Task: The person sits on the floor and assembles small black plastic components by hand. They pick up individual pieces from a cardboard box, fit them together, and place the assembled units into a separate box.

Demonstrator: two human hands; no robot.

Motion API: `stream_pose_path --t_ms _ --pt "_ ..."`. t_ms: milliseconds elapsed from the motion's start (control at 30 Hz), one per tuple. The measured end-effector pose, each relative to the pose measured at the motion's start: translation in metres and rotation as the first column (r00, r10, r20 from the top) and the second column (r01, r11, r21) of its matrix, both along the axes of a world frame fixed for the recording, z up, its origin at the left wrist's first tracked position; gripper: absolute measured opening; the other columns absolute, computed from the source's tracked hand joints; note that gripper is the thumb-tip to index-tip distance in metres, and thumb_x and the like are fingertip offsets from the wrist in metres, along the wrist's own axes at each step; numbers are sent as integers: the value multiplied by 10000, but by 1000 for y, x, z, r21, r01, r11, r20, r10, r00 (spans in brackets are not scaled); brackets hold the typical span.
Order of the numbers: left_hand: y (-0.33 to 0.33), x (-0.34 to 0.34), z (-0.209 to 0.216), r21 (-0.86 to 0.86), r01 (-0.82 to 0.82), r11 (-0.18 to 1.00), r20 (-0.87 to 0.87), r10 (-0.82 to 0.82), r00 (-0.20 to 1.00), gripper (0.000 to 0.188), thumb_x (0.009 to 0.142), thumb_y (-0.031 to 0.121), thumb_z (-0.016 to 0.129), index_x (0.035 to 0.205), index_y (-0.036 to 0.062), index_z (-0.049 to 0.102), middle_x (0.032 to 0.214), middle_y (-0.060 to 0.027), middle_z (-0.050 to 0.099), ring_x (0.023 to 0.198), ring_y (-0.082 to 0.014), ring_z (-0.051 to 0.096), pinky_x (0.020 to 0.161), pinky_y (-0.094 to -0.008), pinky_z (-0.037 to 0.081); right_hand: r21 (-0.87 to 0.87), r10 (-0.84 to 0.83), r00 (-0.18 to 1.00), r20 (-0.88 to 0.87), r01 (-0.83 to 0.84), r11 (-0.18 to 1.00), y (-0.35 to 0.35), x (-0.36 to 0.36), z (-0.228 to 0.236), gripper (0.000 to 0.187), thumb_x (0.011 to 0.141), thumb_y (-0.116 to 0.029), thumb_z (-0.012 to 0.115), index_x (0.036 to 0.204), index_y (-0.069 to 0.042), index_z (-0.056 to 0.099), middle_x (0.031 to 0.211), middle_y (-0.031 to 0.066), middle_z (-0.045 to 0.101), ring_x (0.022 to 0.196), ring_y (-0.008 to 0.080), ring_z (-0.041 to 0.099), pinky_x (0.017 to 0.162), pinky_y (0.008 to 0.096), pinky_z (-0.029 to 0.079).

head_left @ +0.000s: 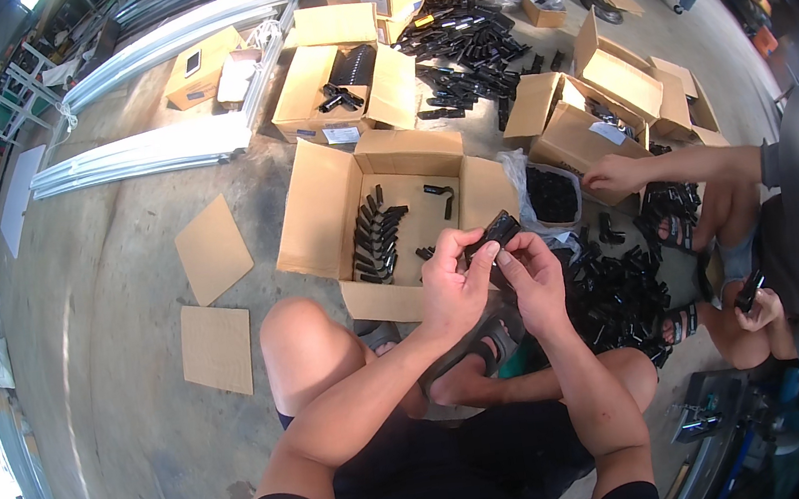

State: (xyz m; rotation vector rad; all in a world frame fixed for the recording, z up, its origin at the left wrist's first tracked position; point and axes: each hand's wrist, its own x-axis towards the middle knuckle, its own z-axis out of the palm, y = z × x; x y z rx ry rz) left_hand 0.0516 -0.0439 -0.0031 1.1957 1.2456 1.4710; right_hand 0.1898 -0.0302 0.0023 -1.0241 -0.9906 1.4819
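A black part (501, 228) is gripped between the fingertips of the left hand (459, 277) and the right hand (537, 284); its upper end is left visible beyond the fingers, and the thumbs are placed against its near side. Both forearms (368, 395) are directed forward and inward, and the hands are held close together near the right side of the open carton (319, 210).

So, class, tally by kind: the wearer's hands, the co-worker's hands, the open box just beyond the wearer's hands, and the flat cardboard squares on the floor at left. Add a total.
Wearer's left hand and right hand: 2
Co-worker's hands: 2
Open box: 1
Flat cardboard squares: 2
Total: 7
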Motion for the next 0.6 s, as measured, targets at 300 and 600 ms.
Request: stream_pose_path --t_ms 300,600 --pt "4 7 -2 80 -102 992 90 95 991 193 981 125 723 1065 -25 635 815 -9 628 700 -39 479 602 -225 421 -2 49 997 61 -49 999 3 5 -2 93 1005 -65 667 1073 -33 612 950 -38 601 854 36 539 758 204 447" --pt "3 5 12 47 -42 998 117 36 992 196 1007 102 691 1111 -36 597 957 -45 674 823 -46 570 716 -206 485 80 41 980 194 -58 995 9 14 -15 114 1037 -131 630 1046 -17 629 952 -23 628 863 42 561 770 213 463"
